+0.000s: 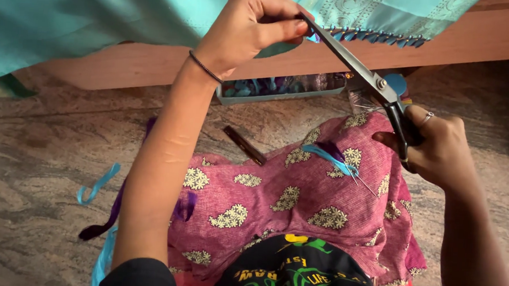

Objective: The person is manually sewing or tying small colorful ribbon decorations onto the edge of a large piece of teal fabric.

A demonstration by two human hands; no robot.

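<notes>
The left arm is extended up and forward, bare to a dark sleeve at the upper arm, with a thin dark band worn at the wrist; the left hand [246, 29] is raised and bent at the wrist, its thumb and fingertips [292, 28] pinched closed. The right arm is extended along the right side, and the right hand [437, 148] is held lower, knuckles up, with fingers curled closed and a ring worn on one finger. The two hands are kept well apart, the left higher than the right.
</notes>
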